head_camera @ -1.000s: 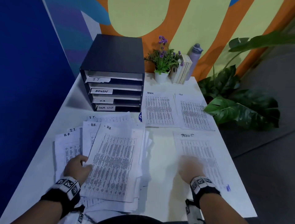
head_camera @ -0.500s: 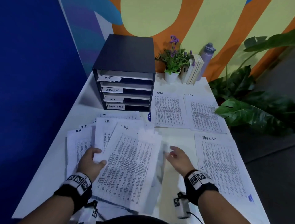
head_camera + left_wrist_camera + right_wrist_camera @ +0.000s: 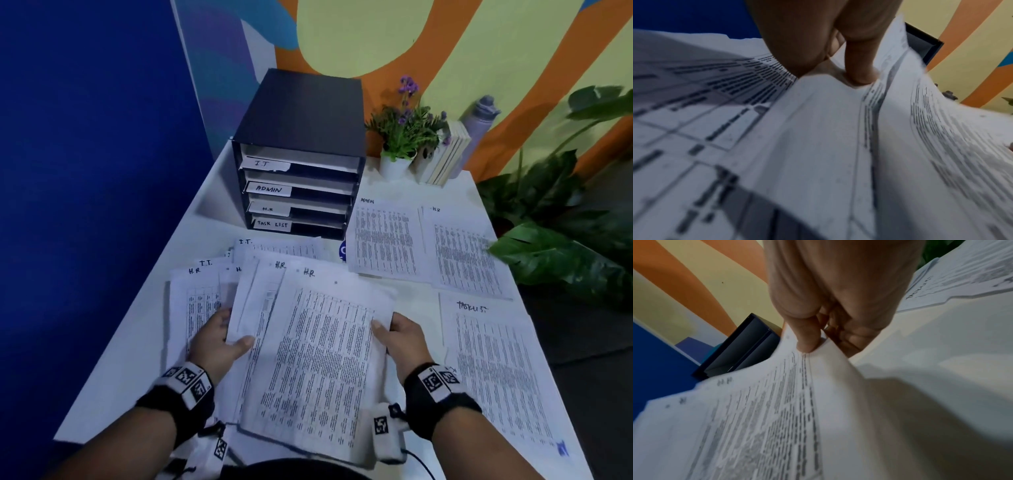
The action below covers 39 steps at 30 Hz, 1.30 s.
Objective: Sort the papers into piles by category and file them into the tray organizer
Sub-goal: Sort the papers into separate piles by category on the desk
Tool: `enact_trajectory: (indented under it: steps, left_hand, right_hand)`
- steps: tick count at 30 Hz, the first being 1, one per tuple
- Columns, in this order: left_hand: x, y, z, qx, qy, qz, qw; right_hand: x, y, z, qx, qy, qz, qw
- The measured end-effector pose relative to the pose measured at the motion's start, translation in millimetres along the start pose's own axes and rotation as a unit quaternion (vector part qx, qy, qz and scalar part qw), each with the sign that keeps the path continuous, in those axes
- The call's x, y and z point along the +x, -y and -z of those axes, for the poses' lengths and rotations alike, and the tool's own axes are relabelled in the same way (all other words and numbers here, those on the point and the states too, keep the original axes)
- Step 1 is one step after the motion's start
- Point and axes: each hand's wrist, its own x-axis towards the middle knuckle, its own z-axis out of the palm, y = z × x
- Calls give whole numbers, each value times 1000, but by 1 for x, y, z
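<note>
Top sheet: I see the H.R. sheet (image 3: 318, 359) uppermost on the loose stack (image 3: 202, 308), between both hands on the white table (image 3: 411, 301).
Right hand: my right hand (image 3: 402, 337) pinches that sheet's right edge, thumb on top.
Left hand: my left hand (image 3: 219, 342) grips the edges of the sheets at the stack's left.
Sorted piles: ADMIN pile (image 3: 383, 236), H.R. pile (image 3: 462, 253), task-list pile (image 3: 496, 370), all right of the stack.
Tray organizer: (image 3: 301, 154) stands behind the stack.
Right wrist view only: fingers (image 3: 851, 337) curl beneath the lifted edge.
</note>
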Motion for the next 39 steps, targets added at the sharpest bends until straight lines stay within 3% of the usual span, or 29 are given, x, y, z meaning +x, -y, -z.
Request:
enact_trajectory:
  steps: [5, 12, 16, 18, 20, 22, 24, 29, 33, 36, 39]
  left_hand:
    - [-2, -6, -3, -24, 31, -13, 999]
    - [6, 1, -4, 4, -25, -13, 1000]
    - [4, -5, -17, -53, 66, 5, 996]
    - [5, -9, -22, 3, 84, -19, 996]
    - [11, -10, -20, 136, 21, -36, 990]
    - [14, -8, -15, 231, -51, 13, 972]
    - [18, -3, -11, 250, -65, 69, 964]
    - [24, 7, -13, 136, -45, 97, 985]
    - [18, 3, -14, 202, -29, 42, 978]
    - [21, -1, -11, 134, -57, 26, 989]
    - [15, -8, -6, 78, -2, 3, 997]
  right_hand:
    - [-1, -1, -10, 42, 26, -20, 999]
    - [-1, -3, -5, 71, 20, 10, 997]
    - [1, 0, -11, 60, 12, 10, 998]
    - [3, 1, -14, 8, -5, 13, 1000]
    - [8, -2, -14, -36, -32, 18, 999]
    - [9, -5, -14, -72, -47, 15, 996]
    - [7, -6, -16, -109, -49, 23, 993]
    - [1, -23, -28, -145, -25, -7, 989]
    - [-2, -20, -31, -156, -11, 1, 988]
    - [2, -11, -22, -129, -44, 35, 990]
    - [8, -3, -19, -82, -37, 48, 995]
